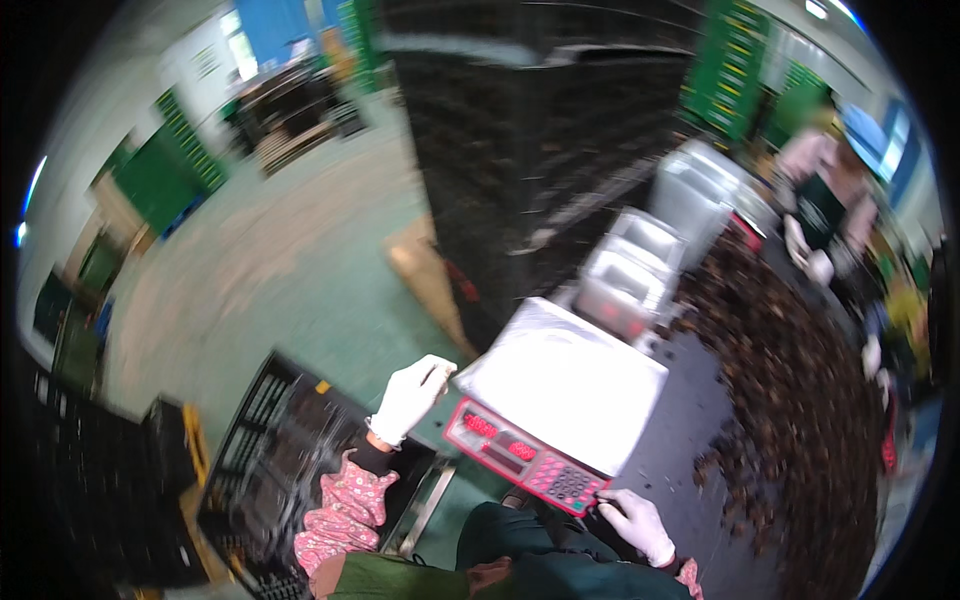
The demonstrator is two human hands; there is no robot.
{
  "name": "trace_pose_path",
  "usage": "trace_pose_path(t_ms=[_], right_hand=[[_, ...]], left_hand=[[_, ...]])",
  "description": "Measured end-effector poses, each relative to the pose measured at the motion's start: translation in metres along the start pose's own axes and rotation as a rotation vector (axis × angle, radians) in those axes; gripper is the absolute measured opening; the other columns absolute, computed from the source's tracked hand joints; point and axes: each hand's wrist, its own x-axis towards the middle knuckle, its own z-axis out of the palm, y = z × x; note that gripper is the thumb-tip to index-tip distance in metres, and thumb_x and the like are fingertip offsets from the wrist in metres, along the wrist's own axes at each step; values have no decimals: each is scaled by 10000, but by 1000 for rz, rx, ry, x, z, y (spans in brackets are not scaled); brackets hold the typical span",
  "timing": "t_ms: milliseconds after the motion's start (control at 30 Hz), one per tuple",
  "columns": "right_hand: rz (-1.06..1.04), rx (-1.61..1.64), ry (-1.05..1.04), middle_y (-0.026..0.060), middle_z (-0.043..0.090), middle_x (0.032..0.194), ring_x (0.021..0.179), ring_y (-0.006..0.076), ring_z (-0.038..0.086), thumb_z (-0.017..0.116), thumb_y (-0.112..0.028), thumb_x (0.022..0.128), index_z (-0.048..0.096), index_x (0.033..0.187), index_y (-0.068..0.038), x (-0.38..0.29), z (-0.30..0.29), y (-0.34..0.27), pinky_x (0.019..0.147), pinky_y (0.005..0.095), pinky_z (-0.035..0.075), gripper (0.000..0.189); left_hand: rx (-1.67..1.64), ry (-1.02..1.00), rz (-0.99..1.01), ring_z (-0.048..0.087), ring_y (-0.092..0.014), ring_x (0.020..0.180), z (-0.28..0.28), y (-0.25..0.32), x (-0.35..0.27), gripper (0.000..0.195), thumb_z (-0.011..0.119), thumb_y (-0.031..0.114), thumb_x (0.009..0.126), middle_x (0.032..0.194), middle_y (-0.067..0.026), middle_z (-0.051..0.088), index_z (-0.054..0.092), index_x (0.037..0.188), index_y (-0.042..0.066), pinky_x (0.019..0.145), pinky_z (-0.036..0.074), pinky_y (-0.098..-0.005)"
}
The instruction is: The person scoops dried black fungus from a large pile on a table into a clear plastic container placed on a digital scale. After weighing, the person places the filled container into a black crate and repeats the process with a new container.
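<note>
A digital weighing scale [570,382] with a bare, shiny flat pan and a red-framed keypad panel [525,457] stands on the dark table before me. My left hand [415,397], in a white glove, is beside the pan's left corner with its fingers drawn together; whether it holds something small is not clear. My right hand [637,525], also white-gloved, has its fingertips at the right end of the keypad. Clear plastic containers [626,277] are stacked behind the scale. A large heap of dark brown pieces [787,390] spreads over the table on the right.
A black plastic crate [292,457] holding clear containers is at my left, with more black crates [97,480] beyond. A tall dark sheet-like surface [525,165] rises behind the scale. A person [825,187] in a blue hat is across the table; another person [900,322] is farther right.
</note>
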Motion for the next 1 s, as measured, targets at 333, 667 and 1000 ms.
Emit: trace_pose_path(t_ms=[333, 667, 1000], right_hand=[[397, 13, 294, 126, 701, 1089, 992, 322, 673, 615, -326, 949, 697, 1119, -76, -82, -15, 37, 856, 390, 537, 314], [615, 78, 461, 143, 694, 1068, 972, 347, 667, 584, -295, 948, 683, 1108, -77, -132, 12, 68, 844, 410, 542, 288], [562, 86, 510, 149, 671, 1094, 1013, 344, 641, 590, -275, 946, 675, 1119, -71, -133, 17, 77, 876, 416, 521, 280]], left_hand=[[520, -63, 1001, 603, -295, 866, 263, 100, 196, 102, 669, 198, 863, 868, -86, 612, 691, 921, 116, 770, 460, -436], [152, -541, 867, 615, -247, 766, 266, 69, 253, 63, 695, -20, 796, 837, -101, 607, 643, 821, 5, 738, 490, -326], [-200, -534, 491, 491, -88, 813, 268, 47, 297, 78, 616, 69, 958, 832, 26, 517, 577, 893, 54, 796, 424, -222]])
